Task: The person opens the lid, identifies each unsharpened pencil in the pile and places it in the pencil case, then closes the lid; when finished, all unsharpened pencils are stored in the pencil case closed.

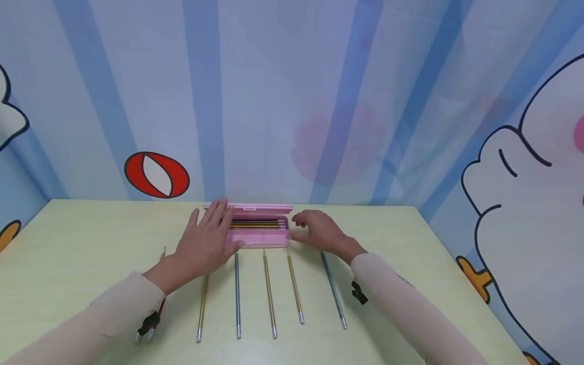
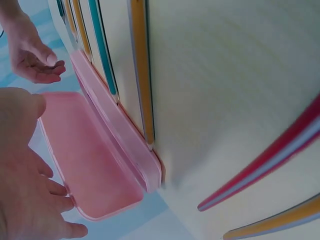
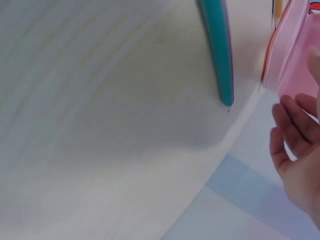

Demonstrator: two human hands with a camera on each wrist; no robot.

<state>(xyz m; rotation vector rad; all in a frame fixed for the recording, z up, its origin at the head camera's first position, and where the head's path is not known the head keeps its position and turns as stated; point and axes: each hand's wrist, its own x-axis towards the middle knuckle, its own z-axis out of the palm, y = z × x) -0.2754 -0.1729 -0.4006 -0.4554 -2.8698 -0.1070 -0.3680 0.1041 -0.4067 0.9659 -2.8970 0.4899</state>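
A pink pencil case lies at the back of the table, its lid tipped back toward the curtain. Several pencils rest side by side inside it. My left hand lies over the case's left end with fingers extended, hiding that part. At the right end is my right hand, its fingers loosely bent and nothing held in them. The left wrist view shows the outside of the pink case with the left fingers beside the lid.
In front of the case several pencils are spread in a loose row, among them a blue one, a gold one and another blue one at right. A red pencil lies at the left. A striped curtain hangs behind the table.
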